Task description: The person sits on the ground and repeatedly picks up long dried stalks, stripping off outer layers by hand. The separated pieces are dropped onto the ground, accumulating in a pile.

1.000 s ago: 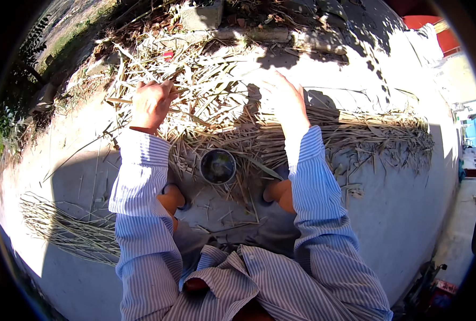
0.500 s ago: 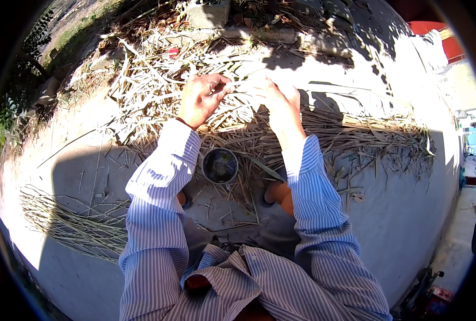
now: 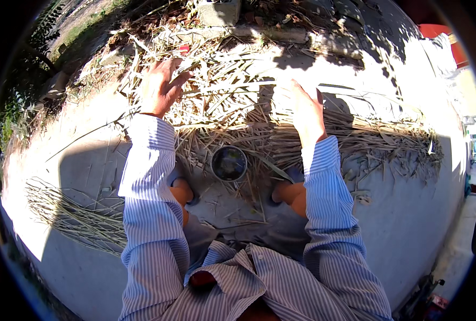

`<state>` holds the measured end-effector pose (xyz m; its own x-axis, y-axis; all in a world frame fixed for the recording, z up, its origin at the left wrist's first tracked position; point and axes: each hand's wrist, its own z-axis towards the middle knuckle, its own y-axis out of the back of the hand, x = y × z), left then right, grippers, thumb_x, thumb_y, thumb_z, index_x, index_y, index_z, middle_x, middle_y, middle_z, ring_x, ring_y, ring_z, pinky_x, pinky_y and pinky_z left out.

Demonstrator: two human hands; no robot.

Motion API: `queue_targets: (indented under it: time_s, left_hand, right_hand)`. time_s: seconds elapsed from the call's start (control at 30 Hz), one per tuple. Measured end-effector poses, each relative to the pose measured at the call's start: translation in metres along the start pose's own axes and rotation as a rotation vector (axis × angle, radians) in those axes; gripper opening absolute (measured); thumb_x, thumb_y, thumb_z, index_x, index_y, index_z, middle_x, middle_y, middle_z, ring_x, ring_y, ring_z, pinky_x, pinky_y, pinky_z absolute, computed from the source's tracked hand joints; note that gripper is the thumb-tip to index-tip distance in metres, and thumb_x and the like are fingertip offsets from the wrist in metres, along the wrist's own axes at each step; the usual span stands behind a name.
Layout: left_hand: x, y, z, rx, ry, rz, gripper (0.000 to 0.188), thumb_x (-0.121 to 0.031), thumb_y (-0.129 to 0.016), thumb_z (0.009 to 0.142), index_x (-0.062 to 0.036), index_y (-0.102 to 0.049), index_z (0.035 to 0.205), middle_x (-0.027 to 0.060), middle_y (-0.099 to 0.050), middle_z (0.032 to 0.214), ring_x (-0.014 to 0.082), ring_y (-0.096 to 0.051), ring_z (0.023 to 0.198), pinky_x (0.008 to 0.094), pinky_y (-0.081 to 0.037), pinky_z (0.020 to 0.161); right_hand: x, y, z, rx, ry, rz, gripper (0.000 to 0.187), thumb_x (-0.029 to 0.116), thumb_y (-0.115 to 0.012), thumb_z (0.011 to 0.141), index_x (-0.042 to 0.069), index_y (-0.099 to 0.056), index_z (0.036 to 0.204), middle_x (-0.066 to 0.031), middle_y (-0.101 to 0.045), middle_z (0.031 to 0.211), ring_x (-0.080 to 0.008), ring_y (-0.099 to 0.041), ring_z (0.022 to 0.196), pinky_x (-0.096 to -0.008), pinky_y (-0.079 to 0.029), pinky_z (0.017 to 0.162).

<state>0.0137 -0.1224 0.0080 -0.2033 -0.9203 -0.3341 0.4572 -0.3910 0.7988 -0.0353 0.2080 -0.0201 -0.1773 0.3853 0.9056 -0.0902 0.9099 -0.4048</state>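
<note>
My right hand (image 3: pixel 307 109) is closed on a long dry stalk (image 3: pixel 350 92). Its fingertips are washed out by sunlight. From that hand a pale strip (image 3: pixel 243 84) runs left above the heap of dry leaves. Farther left is my left hand (image 3: pixel 160 88), over the left part of the leaf heap (image 3: pixel 211 107). Its thumb and fingers are apart, with nothing visible between them. A bundle of dry stalks (image 3: pixel 355 125) lies below and to the right of my right hand.
A round dark bowl (image 3: pixel 229 163) with a pale rim stands between my feet. Thin greenish stalks (image 3: pixel 83 219) lie in a pile at lower left. Beyond the heap are a concrete block (image 3: pixel 219 13) and a low log-like edge (image 3: pixel 270 35). A red object (image 3: pixel 457 51) is at far right.
My hands were close together above the heap. My left hand has swung left and its fingers have parted; my right hand has shifted slightly right and nearer. The view has moved a little.
</note>
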Motion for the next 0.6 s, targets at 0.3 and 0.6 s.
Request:
queue_targets:
  time_s: [0.3,0.6]
  left_hand:
    - [-0.019,-0.047,-0.017,0.258,0.351,-0.914,0.023,-0.019,-0.074,0.083,0.0018,-0.07,0.092,0.0048,-0.07,0.08,0.0093,-0.062,0.072,0.0244,-0.05,0.068]
    - [-0.03,-0.039,-0.02,0.211,0.472,-0.943,0.018,-0.012,-0.077,0.079,0.0007,-0.069,0.089,0.006,-0.07,0.083,0.0109,-0.064,0.078,0.0258,-0.052,0.076]
  right_hand:
    - [0.0,0.006,0.003,-0.015,0.004,0.069,0.031,0.013,-0.053,0.095,-0.008,-0.052,0.118,-0.0229,-0.064,0.109,-0.0351,-0.065,0.099,-0.0404,-0.055,0.084]
    - [0.008,0.0,0.01,0.045,0.093,0.023,0.023,0.01,-0.059,0.091,-0.005,-0.059,0.109,-0.0151,-0.067,0.096,-0.0248,-0.069,0.081,-0.0293,-0.058,0.072]
